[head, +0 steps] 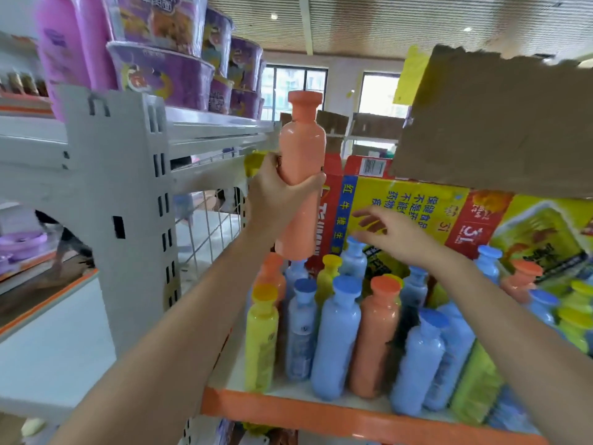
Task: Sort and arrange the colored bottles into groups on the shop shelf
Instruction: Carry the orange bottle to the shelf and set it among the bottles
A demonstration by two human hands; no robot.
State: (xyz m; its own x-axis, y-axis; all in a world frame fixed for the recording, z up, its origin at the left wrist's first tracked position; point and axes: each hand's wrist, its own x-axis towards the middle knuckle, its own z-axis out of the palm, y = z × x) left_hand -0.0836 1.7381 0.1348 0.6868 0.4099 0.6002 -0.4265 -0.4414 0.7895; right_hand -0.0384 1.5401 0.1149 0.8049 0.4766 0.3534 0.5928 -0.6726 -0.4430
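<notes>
At the far left, pink bottles [64, 43] and stacked purple noodle bowls [160, 72] filled the upper shelf, beside the grey slotted upright [128, 187] that carried it. Just right of that post, the person's left hand [282, 191] was wrapped round the middle of a lifted orange bottle [301, 175], fingers and thumb curled tight. It held the bottle upright and well above the others, probably to keep it clear of the crowd while a spot for it was chosen. Below it, the lower shelf [321, 412] with its orange front edge carried a mixed cluster standing close together: a yellow bottle [261, 335], a tall blue bottle [335, 335] and a standing orange bottle [375, 335], with more blue ones behind, so the colours were not yet grouped. Further right, the right hand [394, 236] hung over the back row with fingers spread and holding nothing, just above a blue-capped bottle [354, 252]. It was blurred, so whether it touched the cap could not be told, though it seemed poised to pick or shift that bottle. Behind stood a printed red-and-yellow carton [417, 213] under a torn cardboard flap [497, 123], and at the far right more blue, orange and yellow-green bottles [519, 277] waited, unsorted.
</notes>
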